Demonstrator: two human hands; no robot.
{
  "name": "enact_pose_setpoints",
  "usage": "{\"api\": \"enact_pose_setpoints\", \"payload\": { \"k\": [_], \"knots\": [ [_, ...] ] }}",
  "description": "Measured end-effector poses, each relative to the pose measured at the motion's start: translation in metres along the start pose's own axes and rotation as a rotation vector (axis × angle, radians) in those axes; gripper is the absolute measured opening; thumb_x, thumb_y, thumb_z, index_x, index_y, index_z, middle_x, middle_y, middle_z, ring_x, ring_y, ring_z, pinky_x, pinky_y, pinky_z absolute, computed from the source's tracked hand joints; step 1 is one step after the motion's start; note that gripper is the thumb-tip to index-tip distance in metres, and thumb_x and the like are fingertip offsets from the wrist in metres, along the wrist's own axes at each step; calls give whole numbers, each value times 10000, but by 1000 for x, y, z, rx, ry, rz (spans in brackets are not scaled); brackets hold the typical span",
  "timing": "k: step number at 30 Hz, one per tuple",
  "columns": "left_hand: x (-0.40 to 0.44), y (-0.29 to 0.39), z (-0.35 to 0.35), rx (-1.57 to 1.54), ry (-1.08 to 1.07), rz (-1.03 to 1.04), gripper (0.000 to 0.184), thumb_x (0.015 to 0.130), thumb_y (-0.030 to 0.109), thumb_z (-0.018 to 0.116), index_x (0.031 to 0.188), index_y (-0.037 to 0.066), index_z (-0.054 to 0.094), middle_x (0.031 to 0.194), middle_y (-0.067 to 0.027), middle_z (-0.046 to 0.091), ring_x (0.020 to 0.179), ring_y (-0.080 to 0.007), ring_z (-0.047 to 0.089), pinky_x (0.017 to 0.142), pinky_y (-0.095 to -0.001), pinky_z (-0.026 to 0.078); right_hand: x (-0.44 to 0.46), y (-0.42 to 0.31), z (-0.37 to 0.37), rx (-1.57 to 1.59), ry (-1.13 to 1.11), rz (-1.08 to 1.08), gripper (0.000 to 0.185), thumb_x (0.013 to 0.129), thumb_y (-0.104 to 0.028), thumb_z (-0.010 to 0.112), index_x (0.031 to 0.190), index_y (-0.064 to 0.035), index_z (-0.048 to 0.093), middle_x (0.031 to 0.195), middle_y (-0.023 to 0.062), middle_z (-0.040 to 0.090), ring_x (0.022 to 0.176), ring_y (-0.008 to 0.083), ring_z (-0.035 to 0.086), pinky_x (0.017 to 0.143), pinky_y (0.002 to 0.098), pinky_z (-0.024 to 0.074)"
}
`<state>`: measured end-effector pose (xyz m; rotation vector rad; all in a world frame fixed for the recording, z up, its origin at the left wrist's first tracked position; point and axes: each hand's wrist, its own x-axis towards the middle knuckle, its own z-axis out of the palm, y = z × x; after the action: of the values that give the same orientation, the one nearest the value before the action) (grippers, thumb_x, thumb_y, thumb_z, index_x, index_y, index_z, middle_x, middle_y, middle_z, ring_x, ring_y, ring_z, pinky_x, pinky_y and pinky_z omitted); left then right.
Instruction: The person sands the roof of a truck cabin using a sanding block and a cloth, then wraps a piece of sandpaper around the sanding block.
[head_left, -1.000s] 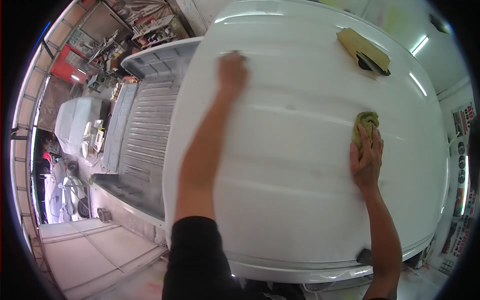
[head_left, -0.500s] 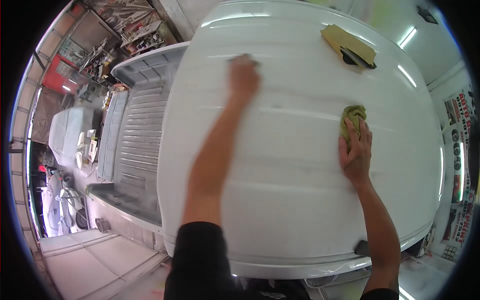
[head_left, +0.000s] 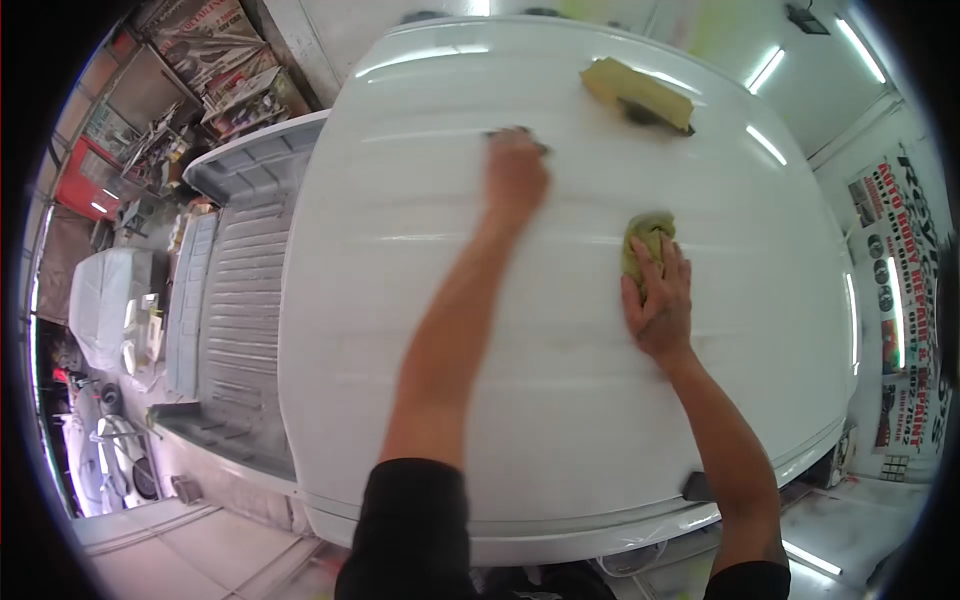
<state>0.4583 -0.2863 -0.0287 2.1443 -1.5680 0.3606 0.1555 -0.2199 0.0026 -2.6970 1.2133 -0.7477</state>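
Note:
The white vehicle roof [head_left: 560,400] stretches out under both hands. On its upper middle lies my left hand [head_left: 518,175], somewhat blurred, closed over a thin dark piece that looks like sandpaper; only its edges show beside the fingers. My right hand [head_left: 660,310] presses on a bunched olive-green cloth [head_left: 652,228] right of the middle, fingers laid over it. Beyond the cloth, toward the far edge, sits a folded sheet of brown paper [head_left: 620,88] with a dark object partly under it.
A grey ribbed truck bed [head_left: 243,310] adjoins the roof on the left. A small dark block [head_left: 697,486] lies at the near roof edge by my right forearm. Cluttered shelves [head_left: 250,100] stand at far left, and a printed banner [head_left: 900,300] hangs on the right wall.
My left hand has slid to the right across the roof with the dark piece. The right hand and cloth hold their place on the roof, while the whole view has shifted.

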Motion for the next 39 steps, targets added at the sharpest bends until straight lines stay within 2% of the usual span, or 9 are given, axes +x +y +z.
{"api": "enact_pose_setpoints", "payload": {
  "k": [3,8,11,13,16,17,23,31,39],
  "knots": [
    [0,32,-1,-94,129,136,284,948,96,516,1141,-33,680,1163,-205,696,1156,-380,630,1037,-475,484,0,2,1,-26,-13,-5,524,955,-244,641,1458,-120,560,1538,262,432,1403,523,403,1185,639,291],
    [-42,-204,-48,89,122,-21,283,959,101,518,1182,16,670,1228,-191,681,1169,-351,630,1052,-448,476,5,2,1,-22,24,-27,525,959,-240,637,1463,-121,554,1530,261,437,1404,517,405,1182,642,297],
    [-45,-179,-81,308,-106,-137,237,969,106,516,1116,23,683,1190,-206,679,1138,-349,631,1030,-466,474,-2,1,2,-30,12,-6,526,958,-239,638,1463,-120,552,1530,260,437,1406,512,405,1180,641,301],
    [-45,-119,26,44,477,210,242,953,111,528,1078,-16,692,1291,-248,641,1276,-395,560,1147,-515,392,0,2,1,-38,25,2,526,958,-238,639,1464,-120,552,1530,259,437,1407,511,404,1179,640,304],
    [-34,48,2,16,-150,140,353,921,180,570,1156,-45,708,1354,-265,611,1344,-404,513,1209,-513,313,3,5,4,-38,35,-26,525,960,-238,640,1464,-120,551,1529,260,438,1406,509,405,1177,637,306],
    [-47,58,-3,-78,222,272,246,934,88,522,1091,-34,666,1132,-216,669,1156,-381,618,1068,-487,458,4,7,4,-37,39,-29,525,960,-239,640,1464,-122,552,1527,261,439,1405,508,406,1177,636,307],
    [-91,-205,-86,-75,-67,-254,329,958,106,544,1253,-1,644,1196,-199,681,1182,-331,623,1054,-441,467,4,10,4,-34,55,-43,522,960,-240,642,1464,-136,554,1522,255,447,1399,499,415,1180,634,302],
    [-88,59,-58,-117,2,99,290,926,57,521,1177,-40,632,1332,-262,626,1226,-396,589,1053,-482,455,0,9,5,-62,73,-45,494,972,-231,630,1453,-139,565,1509,243,462,1372,484,431,1168,590,335],
    [-112,-147,-111,-13,178,-205,169,941,67,509,1020,21,652,1103,-186,664,1096,-332,631,937,-474,475,-2,1,6,-51,70,-42,481,973,-199,639,1438,-100,565,1506,247,462,1369,471,432,1154,549,360]
  ]
}}
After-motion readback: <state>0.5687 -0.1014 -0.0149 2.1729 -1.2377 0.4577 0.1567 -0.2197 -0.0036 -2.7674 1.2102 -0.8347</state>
